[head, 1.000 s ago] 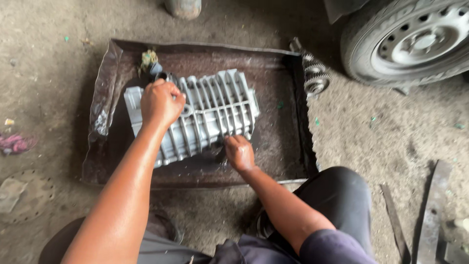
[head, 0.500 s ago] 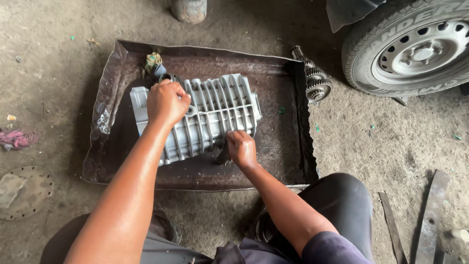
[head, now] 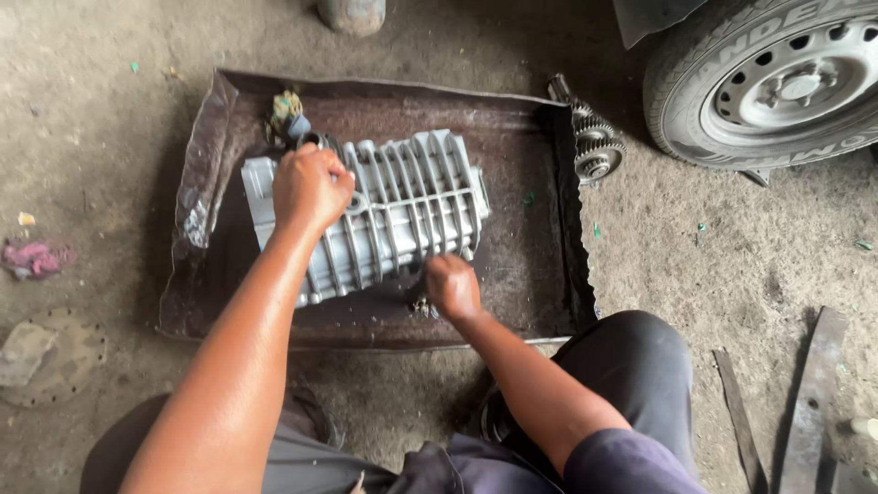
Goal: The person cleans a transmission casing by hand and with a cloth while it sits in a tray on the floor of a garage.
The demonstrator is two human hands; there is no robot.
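Note:
A ribbed grey metal housing point(head: 416, 206) lies in a shallow, dirty metal tray point(head: 530, 265) on the ground. My left hand point(head: 309, 187) rests closed on the housing's upper left part and grips it. My right hand point(head: 452, 285) is closed around a small dark tool, likely a brush, whose tip point(head: 419, 302) touches the housing's near edge. A greenish rag wad point(head: 285, 112) sits at the tray's far left, just beyond the housing.
A gear shaft point(head: 593, 146) leans on the tray's far right rim. A car wheel point(head: 777, 82) stands at upper right. Flat metal bars point(head: 809, 402) lie at lower right, a round metal plate point(head: 55, 357) at lower left, a pink rag point(head: 35, 258) on the left.
The view has shifted slightly. My right hand has moved a little along the housing's near edge. My left hand stays on the housing.

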